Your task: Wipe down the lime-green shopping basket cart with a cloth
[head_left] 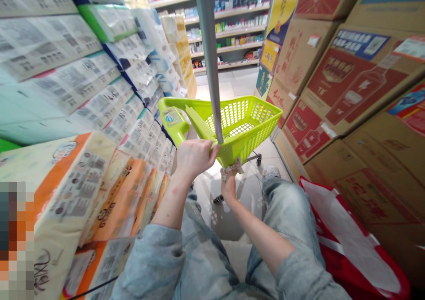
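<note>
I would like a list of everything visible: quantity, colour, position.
basket: one, lime green, centre
pole: one, grey, basket's near end
wheels: two visible, dark, below basket
crumpled wipe: one, pale, below basket
packs: many, white and orange, left
cartons: many, mostly brown, right
bag: one, red and white, lower right
stocked shelves: several, pale, back
floor: one, pale, middle
jeans: one pair, blue, bottom
shoe: one, whitish, centre right
sleeves: two, blue, bottom
left hand: one, bare, on basket
right hand: one, bare, on wipe
</note>
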The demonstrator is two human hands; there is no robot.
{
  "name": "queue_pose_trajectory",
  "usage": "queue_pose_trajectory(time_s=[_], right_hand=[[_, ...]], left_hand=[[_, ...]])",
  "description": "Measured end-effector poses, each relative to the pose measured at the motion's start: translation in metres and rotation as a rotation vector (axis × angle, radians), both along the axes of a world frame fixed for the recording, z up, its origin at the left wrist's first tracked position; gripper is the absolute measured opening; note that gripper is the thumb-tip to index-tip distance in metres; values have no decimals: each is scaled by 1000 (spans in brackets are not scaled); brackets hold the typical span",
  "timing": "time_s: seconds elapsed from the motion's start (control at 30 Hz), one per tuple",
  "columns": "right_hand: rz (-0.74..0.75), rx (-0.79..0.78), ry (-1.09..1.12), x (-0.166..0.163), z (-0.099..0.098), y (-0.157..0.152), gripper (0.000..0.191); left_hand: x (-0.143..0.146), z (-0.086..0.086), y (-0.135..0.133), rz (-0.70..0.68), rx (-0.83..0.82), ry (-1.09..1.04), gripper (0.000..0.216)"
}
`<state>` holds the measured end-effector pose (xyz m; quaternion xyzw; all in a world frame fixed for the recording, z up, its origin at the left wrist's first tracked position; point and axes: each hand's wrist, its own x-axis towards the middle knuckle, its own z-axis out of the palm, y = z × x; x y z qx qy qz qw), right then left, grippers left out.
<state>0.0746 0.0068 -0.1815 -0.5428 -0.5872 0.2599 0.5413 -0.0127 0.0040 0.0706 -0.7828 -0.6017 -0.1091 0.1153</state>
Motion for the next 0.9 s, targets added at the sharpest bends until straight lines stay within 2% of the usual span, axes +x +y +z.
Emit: queue_pose_trajectory(time_s=[0.1, 0.17, 0.23, 0.3, 0.43, 0.5, 0.57, 0.67, 0.8, 0.83, 0.9], right_hand=[[-112, 48, -4, -4, 30, 0, 62], [-118, 104, -40, -4, 47, -1, 64], [-89, 140, -84, -3, 55, -1, 66], [-62, 134, -116, 1, 51, -1, 70], [-41, 6, -86, 14, 23, -1, 73], [-10, -61, -44, 23, 16, 0, 66], [22, -78, 1, 35, 21, 1, 55], [-20, 34, 70, 50, 52, 3, 47], [-120, 326, 74, 60, 116, 15, 50], [-115, 375, 61, 60, 131, 19, 48], [3, 390, -7, 60, 154, 31, 43]], left_hand=[[0, -1, 0, 4, 8, 0, 48], [0, -1, 0, 7, 22, 18, 47], [0, -1, 0, 9, 32, 31, 47], [0, -1, -1, 11, 38, 36, 46], [0, 0, -1, 11, 54, 41, 46], [0, -1, -1, 11, 71, 44, 46], [0, -3, -1, 15, 91, 42, 45], [0, -4, -1, 8, 107, 31, 46], [1, -3, -3, -12, 114, 10, 48], [1, -3, -3, -15, 117, 7, 48], [1, -2, -4, -20, 121, 5, 48]])
